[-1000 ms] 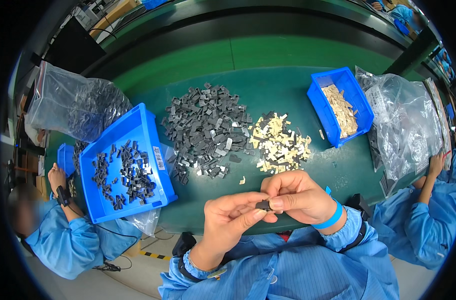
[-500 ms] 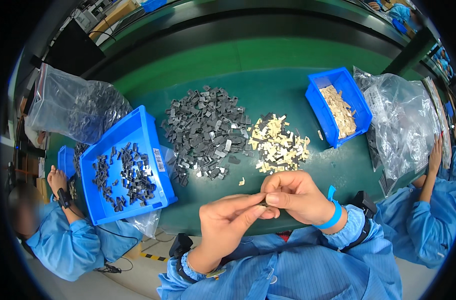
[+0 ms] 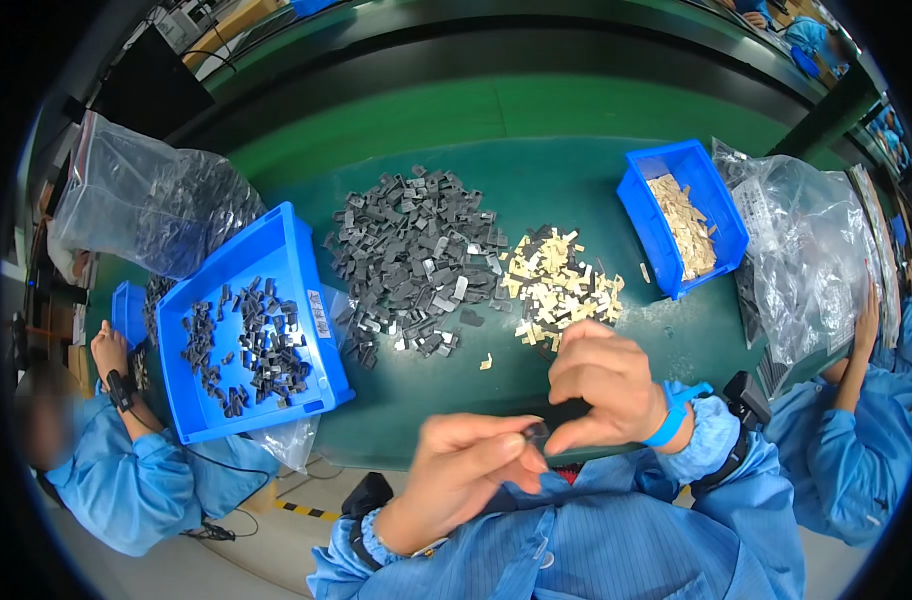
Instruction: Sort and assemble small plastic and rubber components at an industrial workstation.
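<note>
Clear bag (image 3: pixel 136 205) lying at far left; blue tray (image 3: pixel 306 330), white label on its wall, overhanging the tabletop (image 3: pixel 576 180) edge. Left hand (image 3: pixel 466 470) and right hand (image 3: pixel 601 390) are pinching one small dark part (image 3: pixel 536 432) together. Blue bin (image 3: pixel 646 220) sitting right.

Three blue bins (image 3: pixel 296 300), two clear plastic bags (image 3: pixel 126 200), one grey-part heap (image 3: pixel 416 255) and one cream-part heap (image 3: pixel 556 285).

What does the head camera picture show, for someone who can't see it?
Two bare hands, left hand and right hand, pinch one small dark part together over a green table. Behind them lie a pile of dark grey parts, a pile of cream parts and two blue bins.
</note>
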Demonstrator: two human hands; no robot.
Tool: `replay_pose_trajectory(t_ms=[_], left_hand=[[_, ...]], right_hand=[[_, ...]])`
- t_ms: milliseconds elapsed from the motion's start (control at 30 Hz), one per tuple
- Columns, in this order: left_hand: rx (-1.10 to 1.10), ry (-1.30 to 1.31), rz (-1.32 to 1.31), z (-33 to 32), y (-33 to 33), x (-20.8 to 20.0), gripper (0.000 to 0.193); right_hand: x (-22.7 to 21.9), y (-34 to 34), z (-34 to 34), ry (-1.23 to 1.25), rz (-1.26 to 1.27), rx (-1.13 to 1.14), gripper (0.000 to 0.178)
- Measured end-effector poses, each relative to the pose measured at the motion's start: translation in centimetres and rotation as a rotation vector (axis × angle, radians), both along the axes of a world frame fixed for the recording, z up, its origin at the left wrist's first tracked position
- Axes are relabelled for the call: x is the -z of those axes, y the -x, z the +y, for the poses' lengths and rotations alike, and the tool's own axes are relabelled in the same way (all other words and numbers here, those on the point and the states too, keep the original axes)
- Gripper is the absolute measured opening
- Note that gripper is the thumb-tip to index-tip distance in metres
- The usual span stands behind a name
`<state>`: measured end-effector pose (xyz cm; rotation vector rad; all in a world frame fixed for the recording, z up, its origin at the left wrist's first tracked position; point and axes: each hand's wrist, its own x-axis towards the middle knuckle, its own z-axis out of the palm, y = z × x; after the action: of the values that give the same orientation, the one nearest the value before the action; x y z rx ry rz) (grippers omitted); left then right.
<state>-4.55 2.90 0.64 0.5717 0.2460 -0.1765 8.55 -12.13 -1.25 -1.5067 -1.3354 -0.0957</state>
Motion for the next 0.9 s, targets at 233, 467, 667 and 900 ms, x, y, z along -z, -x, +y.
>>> replay_pose_trajectory(t_ms=[233,467,667,900], left_hand=[[-0.958,-1.656,-0.133,8.3,0.0,-2.4,0.021],[-0.861,-2.425,-0.018,9.7,0.1,-2.4,0.029],[-0.523,-1.883,-0.385,3.8,-1.5,-0.5,0.031],[-0.207,-0.982,-0.122,0.2,-2.0,2.1,0.026]], right_hand=[[0.2,-3.1,0.3,0.418,-0.267,0.267,0.012],[1.1,-3.3,2.0,0.620,-0.368,0.181,0.019],[0.8,-4.2,2.3,0.618,-0.468,0.109,0.005],[-0.9,-3.3,1.2,0.401,0.180,-0.043,0.008]])
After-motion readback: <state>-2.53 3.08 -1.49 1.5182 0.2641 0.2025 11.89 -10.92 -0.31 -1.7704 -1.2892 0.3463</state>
